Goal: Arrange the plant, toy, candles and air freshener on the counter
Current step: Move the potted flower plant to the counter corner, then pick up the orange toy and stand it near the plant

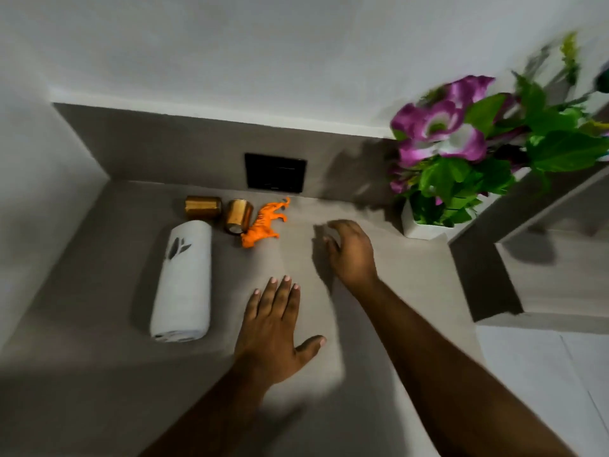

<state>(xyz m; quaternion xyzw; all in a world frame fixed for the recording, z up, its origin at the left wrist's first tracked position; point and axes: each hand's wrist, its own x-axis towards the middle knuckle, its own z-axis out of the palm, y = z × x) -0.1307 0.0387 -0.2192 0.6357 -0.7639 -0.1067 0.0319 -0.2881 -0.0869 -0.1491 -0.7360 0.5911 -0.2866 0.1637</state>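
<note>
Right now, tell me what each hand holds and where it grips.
Nothing is held. The left hand lies flat and open on the counter; the right hand hovers empty, fingers curled.

A single head-worn wide-angle view looks steeply down and forward onto the grey counter (379, 285), close enough that both forearms enter from the bottom edge. The white wall (263, 54) fills the top of the frame, its lines bowed by the lens.
</note>
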